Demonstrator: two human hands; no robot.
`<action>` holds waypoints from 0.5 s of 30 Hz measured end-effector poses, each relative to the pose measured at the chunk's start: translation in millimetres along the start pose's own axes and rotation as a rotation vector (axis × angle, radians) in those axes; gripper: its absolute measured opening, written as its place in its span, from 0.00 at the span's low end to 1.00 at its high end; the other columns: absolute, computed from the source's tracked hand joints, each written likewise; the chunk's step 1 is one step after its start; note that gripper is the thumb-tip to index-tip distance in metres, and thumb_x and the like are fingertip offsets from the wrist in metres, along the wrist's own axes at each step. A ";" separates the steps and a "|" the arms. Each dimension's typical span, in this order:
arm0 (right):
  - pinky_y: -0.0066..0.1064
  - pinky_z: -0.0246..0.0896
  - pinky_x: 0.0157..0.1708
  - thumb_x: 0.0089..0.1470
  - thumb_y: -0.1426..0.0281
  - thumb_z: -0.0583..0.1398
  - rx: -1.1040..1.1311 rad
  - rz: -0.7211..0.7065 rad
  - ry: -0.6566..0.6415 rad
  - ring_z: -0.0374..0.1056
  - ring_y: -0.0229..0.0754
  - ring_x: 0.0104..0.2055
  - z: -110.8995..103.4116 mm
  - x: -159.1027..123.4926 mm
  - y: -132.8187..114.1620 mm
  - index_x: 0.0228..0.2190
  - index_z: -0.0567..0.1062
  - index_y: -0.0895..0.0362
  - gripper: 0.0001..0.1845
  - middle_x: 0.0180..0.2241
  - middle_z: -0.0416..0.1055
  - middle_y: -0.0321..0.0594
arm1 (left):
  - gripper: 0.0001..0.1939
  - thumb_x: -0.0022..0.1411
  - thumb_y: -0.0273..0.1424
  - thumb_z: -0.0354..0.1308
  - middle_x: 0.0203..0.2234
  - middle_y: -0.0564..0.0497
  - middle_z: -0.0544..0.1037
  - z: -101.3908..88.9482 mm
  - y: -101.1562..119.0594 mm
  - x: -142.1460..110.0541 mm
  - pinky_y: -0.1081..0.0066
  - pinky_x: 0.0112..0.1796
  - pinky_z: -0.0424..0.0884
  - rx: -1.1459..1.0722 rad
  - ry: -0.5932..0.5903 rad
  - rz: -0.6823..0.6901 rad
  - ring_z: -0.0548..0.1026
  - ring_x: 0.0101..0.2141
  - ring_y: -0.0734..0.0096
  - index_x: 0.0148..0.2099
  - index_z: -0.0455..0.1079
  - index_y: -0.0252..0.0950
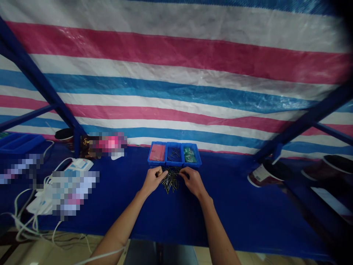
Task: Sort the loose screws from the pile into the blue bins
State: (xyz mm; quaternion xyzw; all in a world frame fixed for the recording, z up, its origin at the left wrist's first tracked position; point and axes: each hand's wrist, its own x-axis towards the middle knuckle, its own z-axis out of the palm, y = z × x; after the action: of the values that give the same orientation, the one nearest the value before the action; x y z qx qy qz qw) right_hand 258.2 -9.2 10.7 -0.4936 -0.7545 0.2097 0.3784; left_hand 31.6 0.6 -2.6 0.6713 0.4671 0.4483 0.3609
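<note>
- I find the pile of thin, shiny pieces (171, 183) on the blue table (228, 213); I take this pile as my landmark.
- The left hand (151, 181) is at the left edge of the pile, its thumb reaching over the pieces. The fingers are curled and the grip is narrow; I cannot tell whether it holds a piece.
- The right hand (193, 180) is at the right edge of the pile, thumb and fingertips close together. Here also I cannot tell what is held.
- So the pile lies between both grips.
- Just beyond the pile, I see three blue trays (174, 164) side by side.
</note>
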 end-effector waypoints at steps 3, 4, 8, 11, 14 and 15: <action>0.32 0.63 0.38 0.61 0.72 0.57 0.016 -0.027 0.024 0.71 0.44 0.36 -2.9 4.8 -13.1 0.34 0.76 0.54 0.07 0.33 0.75 0.40 | 0.19 0.64 0.41 0.58 0.18 0.60 0.59 -0.8 4.0 0.5 0.76 0.26 0.54 -0.052 0.019 -0.007 0.59 0.21 0.78 0.27 0.60 0.35; 0.32 0.62 0.37 0.61 0.72 0.58 0.022 -0.031 0.028 0.71 0.43 0.35 -2.6 5.6 -17.0 0.34 0.76 0.54 0.07 0.33 0.75 0.39 | 0.16 0.65 0.41 0.58 0.18 0.59 0.62 -1.2 5.5 0.7 0.76 0.27 0.56 -0.073 0.012 -0.011 0.61 0.21 0.77 0.31 0.63 0.35; 0.30 0.61 0.36 0.61 0.72 0.58 0.069 -0.033 0.023 0.70 0.41 0.33 6.8 3.2 -28.1 0.34 0.77 0.54 0.06 0.33 0.75 0.38 | 0.13 0.68 0.39 0.54 0.20 0.56 0.70 -2.6 9.6 0.9 0.76 0.28 0.59 -0.108 -0.056 -0.006 0.68 0.23 0.75 0.45 0.71 0.35; 0.30 0.61 0.35 0.62 0.71 0.58 0.095 -0.029 0.030 0.70 0.41 0.33 19.1 -2.5 -33.3 0.34 0.77 0.54 0.06 0.32 0.75 0.37 | 0.13 0.67 0.38 0.55 0.20 0.55 0.73 -3.1 9.0 0.6 0.76 0.28 0.60 -0.070 -0.105 0.009 0.68 0.23 0.74 0.41 0.74 0.34; 0.30 0.61 0.35 0.63 0.69 0.58 0.101 -0.027 0.050 0.70 0.41 0.32 30.2 -7.4 -37.9 0.35 0.77 0.54 0.07 0.32 0.74 0.38 | 0.14 0.67 0.38 0.55 0.20 0.53 0.73 -2.7 7.4 0.0 0.76 0.28 0.61 -0.049 -0.130 0.015 0.68 0.22 0.74 0.35 0.74 0.33; 0.30 0.61 0.35 0.63 0.69 0.57 0.104 -0.027 0.058 0.70 0.42 0.32 33.1 -8.4 -39.2 0.35 0.77 0.54 0.08 0.32 0.74 0.39 | 0.14 0.67 0.37 0.56 0.20 0.53 0.74 -2.5 7.1 -0.2 0.76 0.28 0.61 -0.055 -0.136 0.017 0.68 0.23 0.74 0.35 0.74 0.32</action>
State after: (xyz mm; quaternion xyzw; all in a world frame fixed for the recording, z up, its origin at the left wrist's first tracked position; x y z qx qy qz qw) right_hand 211.3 -31.5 14.0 -0.4688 -0.7381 0.2290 0.4278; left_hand 31.3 -1.6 4.6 0.6942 0.4232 0.4172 0.4062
